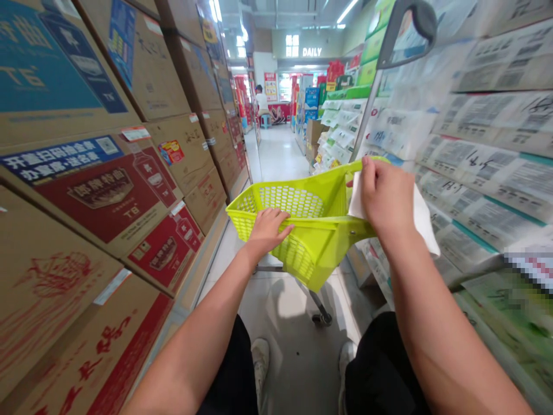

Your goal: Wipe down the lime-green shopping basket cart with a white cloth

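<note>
A lime-green shopping basket (317,245) with perforated walls sits tilted on a wheeled frame, and its inside looks bare where it shows. My left hand (268,226) grips the basket's near rim, fingers bent over the edge and thumb along the outside. At the basket's right end, my right hand (389,196) is closed on a white cloth (425,222), which hangs down on both sides of the fist. The cloth touches the rim there. Behind that end rises a metal pole with a grey loop handle (408,34). A dark caster (322,318) shows below the basket.
Stacked cardboard cartons (103,190) wall the aisle on the left. Shelves of plastic-wrapped packs (488,161) line the right, close to my right arm. The tiled floor (276,147) runs ahead to a person (261,99) near a blue stool (265,120).
</note>
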A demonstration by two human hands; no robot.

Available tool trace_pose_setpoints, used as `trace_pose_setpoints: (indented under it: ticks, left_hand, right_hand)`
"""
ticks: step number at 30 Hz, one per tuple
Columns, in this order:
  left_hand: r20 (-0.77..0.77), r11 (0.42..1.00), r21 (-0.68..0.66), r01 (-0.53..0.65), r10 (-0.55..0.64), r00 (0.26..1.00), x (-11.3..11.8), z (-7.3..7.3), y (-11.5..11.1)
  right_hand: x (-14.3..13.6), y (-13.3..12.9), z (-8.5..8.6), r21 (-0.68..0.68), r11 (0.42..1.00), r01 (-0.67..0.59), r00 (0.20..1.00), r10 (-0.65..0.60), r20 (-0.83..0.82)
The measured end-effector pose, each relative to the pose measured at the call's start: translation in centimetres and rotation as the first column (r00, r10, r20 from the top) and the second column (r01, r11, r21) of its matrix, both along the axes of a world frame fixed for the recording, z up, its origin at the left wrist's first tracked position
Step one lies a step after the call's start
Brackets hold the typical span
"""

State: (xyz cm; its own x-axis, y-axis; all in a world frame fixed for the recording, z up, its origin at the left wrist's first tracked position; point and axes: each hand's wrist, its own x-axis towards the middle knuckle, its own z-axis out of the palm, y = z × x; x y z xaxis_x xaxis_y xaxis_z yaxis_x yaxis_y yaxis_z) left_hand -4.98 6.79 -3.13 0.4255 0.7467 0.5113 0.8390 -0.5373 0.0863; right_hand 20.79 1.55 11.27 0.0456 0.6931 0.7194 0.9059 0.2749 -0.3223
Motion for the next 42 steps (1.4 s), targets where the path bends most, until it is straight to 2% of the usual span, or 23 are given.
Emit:
trace_pose_setpoints:
  ticks: [3, 5, 7, 9, 12, 15, 17, 21, 24, 26, 29, 31, 34, 38, 40, 42]
  left_hand:
    - [0.005, 0.999, -0.015, 0.034, -0.034, 0.999, 0.1, 0.3, -0.1]
    - [0.055, 0.997, -0.054, 0.052, -0.049, 0.997, 0.5, 0.4, -0.4]
    - [0.112, 0.993, -0.114, 0.038, -0.025, 0.993, 1.1, 0.5, -0.8]
    - [0.157, 0.983, -0.183, -0.007, 0.037, 0.987, 1.7, 0.6, -1.2]
    - [0.196, 0.966, -0.253, -0.046, 0.098, 0.976, 2.2, 0.9, -1.7]
    - [0.194, 0.970, -0.239, -0.047, 0.095, 0.976, 2.2, 1.1, -2.0]
    - [0.163, 0.978, -0.203, -0.042, 0.077, 0.984, 2.2, 1.2, -2.3]
    - [0.134, 0.994, -0.108, -0.023, 0.038, 0.990, 3.0, 1.1, -3.1]
    - [0.087, 1.000, 0.013, 0.011, -0.012, 0.996, 4.0, 1.2, -3.7]
    - [0.015, 0.994, 0.061, 0.091, -0.092, 0.996, 4.3, 1.4, -4.0]
    - [-0.041, 0.978, 0.055, 0.200, -0.198, 0.979, 4.3, 1.6, -4.3]
    - [-0.029, 0.978, 0.049, 0.204, -0.202, 0.979, 4.2, 1.5, -4.4]
    - [0.029, 0.988, 0.042, 0.147, -0.148, 0.989, 4.3, 1.0, -4.5]
    - [0.234, 0.995, -0.001, 0.097, -0.094, 0.968, 4.6, 0.6, -4.2]
    - [0.402, 0.997, -0.051, 0.065, -0.039, 0.915, 4.7, 0.7, -3.8]
    - [0.563, 0.992, -0.117, 0.051, 0.024, 0.826, 4.6, 0.8, -3.4]
  right_hand:
    - [-2.8, 0.4, -1.3, -0.092, 0.992, -0.083, 0.996, 0.086, 0.032]
    - [-4.6, 0.5, -2.5, -0.223, 0.964, -0.147, 0.980, 0.173, 0.103]
    - [-5.7, 0.3, -3.5, -0.370, 0.918, -0.140, 0.955, 0.225, 0.195]
    - [-5.8, 0.0, -3.9, -0.457, 0.886, -0.077, 0.931, 0.229, 0.286]
    - [-4.4, -0.5, -3.9, -0.449, 0.894, 0.009, 0.899, 0.190, 0.395]
    - [-2.5, -0.8, -3.8, -0.388, 0.913, 0.128, 0.874, 0.081, 0.478]
    - [-1.8, -1.0, -3.9, -0.401, 0.896, 0.191, 0.859, 0.045, 0.510]
    - [-2.4, -1.4, -4.2, -0.497, 0.839, 0.222, 0.837, 0.097, 0.538]
    - [-3.2, -1.4, -4.4, -0.481, 0.847, 0.225, 0.841, 0.081, 0.535]
    - [-3.5, -1.1, -4.6, -0.469, 0.853, 0.229, 0.859, 0.050, 0.510]
    - [-3.3, -0.4, -4.7, -0.447, 0.863, 0.236, 0.909, -0.034, 0.415]
    - [-3.1, 0.0, -4.7, -0.419, 0.884, 0.209, 0.937, -0.058, 0.345]
    - [-2.5, 0.2, -4.4, -0.450, 0.888, 0.093, 0.946, 0.063, 0.318]
    - [-0.9, -0.3, -4.0, -0.596, 0.796, -0.102, 0.856, 0.376, 0.355]
    - [0.2, -0.7, -3.9, -0.636, 0.749, -0.186, 0.806, 0.487, 0.337]
    - [1.2, -0.9, -3.9, -0.633, 0.746, -0.207, 0.796, 0.504, 0.335]
